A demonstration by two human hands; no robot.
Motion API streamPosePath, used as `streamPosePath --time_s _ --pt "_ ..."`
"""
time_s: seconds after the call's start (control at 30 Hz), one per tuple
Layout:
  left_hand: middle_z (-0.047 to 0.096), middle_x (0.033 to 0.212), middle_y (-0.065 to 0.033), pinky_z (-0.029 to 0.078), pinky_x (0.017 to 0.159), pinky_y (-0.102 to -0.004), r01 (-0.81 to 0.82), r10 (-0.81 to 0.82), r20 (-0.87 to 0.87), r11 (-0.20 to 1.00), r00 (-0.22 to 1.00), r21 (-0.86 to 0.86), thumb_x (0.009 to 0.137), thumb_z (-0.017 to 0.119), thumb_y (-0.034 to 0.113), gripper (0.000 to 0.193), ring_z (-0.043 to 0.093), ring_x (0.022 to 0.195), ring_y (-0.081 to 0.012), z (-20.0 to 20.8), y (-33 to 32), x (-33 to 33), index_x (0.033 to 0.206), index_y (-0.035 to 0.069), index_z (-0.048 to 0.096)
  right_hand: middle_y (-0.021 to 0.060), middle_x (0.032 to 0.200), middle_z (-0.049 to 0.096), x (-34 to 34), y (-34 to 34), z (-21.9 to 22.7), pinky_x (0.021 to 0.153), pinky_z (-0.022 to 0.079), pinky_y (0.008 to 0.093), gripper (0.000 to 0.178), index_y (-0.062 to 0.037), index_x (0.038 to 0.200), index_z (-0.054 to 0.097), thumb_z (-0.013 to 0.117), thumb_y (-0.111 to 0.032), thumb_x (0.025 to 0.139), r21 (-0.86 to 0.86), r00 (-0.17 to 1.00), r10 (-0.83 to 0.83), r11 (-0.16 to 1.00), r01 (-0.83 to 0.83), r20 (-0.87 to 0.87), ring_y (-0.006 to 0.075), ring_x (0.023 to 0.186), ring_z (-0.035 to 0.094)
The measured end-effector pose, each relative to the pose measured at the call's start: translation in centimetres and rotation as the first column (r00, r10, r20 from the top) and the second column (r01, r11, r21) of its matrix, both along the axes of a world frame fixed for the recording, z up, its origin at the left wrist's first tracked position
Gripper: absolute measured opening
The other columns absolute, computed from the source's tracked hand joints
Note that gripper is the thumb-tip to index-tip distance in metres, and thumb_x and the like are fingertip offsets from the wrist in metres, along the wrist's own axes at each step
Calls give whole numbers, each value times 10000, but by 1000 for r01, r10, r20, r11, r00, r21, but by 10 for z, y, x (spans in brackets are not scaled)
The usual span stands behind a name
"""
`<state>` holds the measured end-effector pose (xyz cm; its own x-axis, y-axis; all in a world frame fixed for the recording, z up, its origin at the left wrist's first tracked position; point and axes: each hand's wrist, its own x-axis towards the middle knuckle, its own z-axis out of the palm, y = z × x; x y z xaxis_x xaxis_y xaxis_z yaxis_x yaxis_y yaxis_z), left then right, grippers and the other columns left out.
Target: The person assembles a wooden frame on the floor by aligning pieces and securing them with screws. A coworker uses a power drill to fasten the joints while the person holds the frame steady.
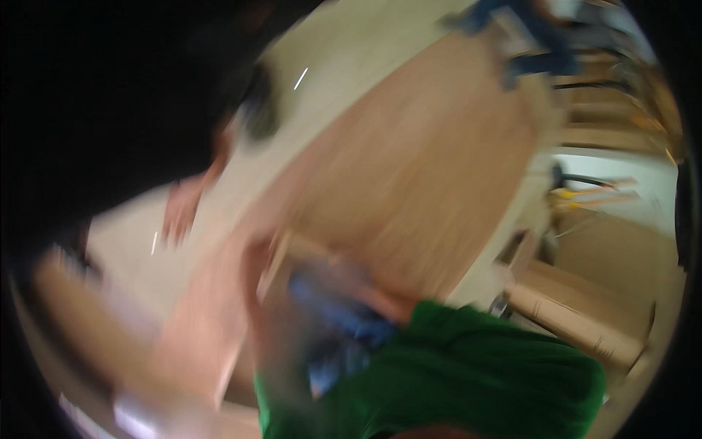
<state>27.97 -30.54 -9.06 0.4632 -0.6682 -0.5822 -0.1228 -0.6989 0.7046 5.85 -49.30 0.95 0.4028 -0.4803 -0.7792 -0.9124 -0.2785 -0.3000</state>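
Motion smears most of this view. My left hand (257,265) is at the lower middle, beside a pale, narrow strip or edge (275,266) that looks like wood. Whether it grips that strip cannot be made out. My right hand (351,282) reaches in from a green sleeve (475,358), near the close end of a large flat brown panel (409,168). Its fingers are blurred. Blue cloth (336,314) shows below and between my hands.
At the left, a co-worker in black has a hand (183,208) hanging over the pale floor (314,80). A person's blue-clad legs (541,44) are at the far end of the panel. Cardboard boxes (574,314) stand along the right.
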Motion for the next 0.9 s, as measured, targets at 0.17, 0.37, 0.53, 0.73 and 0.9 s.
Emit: streamPosePath --time_s 0.17,0.37,0.53,0.73,0.9 --pt "661 1451 -250 537 1078 -382 -747 731 -161 660 663 -79 1027 591 69 540 640 1305 -306 44 93 -16 1546 -77 563 276 938 770 -4 -15 -3 830 604 566 275 6 1011 781 724 -166 805 -153 916 282 957 -247 285 476 890 760" --pt "673 1424 -326 441 1217 -484 -752 709 403 655 579 -74 1051 718 363 561 623 1362 -449 155 224 -112 1373 -95 706 301 844 753 3 -4 -33 748 597 580 199 18 923 791 702 -85 777 -174 894 202 974 -143 399 464 812 769" --pt "610 1537 -281 409 1253 -484 -797 758 414 593 504 -116 1009 673 364 653 573 1441 -415 236 235 -196 1534 -17 597 258 1005 783 10 -14 -8 847 620 535 288 -40 1070 794 763 -176 818 -156 922 150 983 -99 357 434 990 778" --pt "587 1568 -242 419 1253 -482 -980 711 675 112 196 166 923 767 293 750 533 1475 -408 211 326 -399 1598 53 544 193 900 791 -44 -44 21 820 596 498 394 -4 976 751 849 -374 883 -111 857 282 959 -259 432 368 892 780" --pt "525 1621 -266 441 1243 -493 -964 721 692 -210 -40 164 843 853 420 915 511 1504 -413 178 394 -475 1592 15 516 248 932 789 -75 -57 -21 857 567 471 465 57 1038 780 792 -400 952 -239 792 445 895 -377 419 345 890 764"
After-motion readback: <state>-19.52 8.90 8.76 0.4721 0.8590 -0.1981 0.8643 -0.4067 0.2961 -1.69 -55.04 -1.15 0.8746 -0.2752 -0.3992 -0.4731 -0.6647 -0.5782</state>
